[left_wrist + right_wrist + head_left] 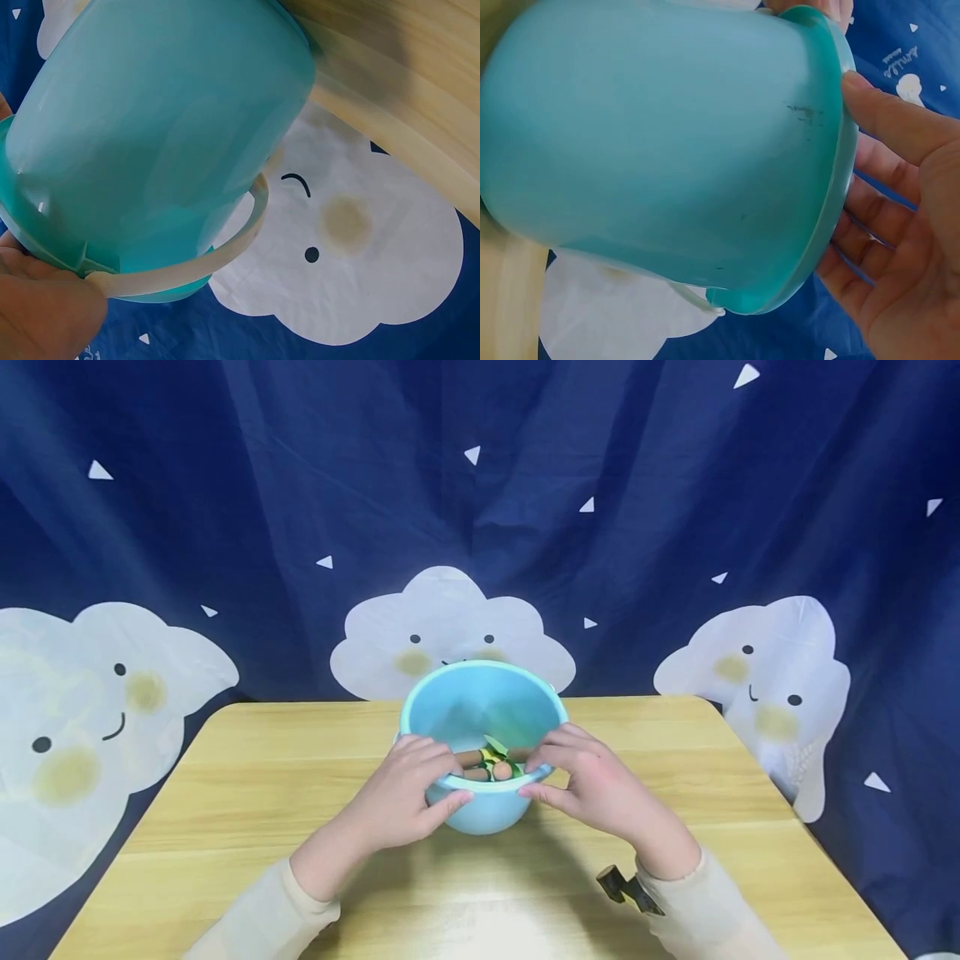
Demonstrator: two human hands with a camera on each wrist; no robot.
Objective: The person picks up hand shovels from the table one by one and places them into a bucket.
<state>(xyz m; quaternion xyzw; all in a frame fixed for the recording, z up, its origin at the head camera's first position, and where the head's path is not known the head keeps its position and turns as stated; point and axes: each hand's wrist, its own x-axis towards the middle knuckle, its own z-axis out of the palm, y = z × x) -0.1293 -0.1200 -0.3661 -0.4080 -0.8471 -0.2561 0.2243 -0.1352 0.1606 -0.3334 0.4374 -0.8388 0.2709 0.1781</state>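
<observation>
A light blue bucket [480,814] stands in front of me, its mouth facing up toward the head view. My left hand [408,789] grips the rim at the near left, fingers over the edge and thumb outside. On the opposite side my right hand [600,781] pinches the rim, its thumb [896,112] pressed to the outer wall. Inside the bucket lie several brown rod-like pieces [471,759] with green and yellow parts, partly hidden by the near rim and my fingers. A pale handle [187,271] hangs along the bucket's far side in the left wrist view.
The wooden table [285,752] carries the bucket. A small dark piece with a brown end and yellow marking [628,889] sits by my right sleeve. Behind the table's far edge hangs a dark blue curtain [525,527] printed with white clouds.
</observation>
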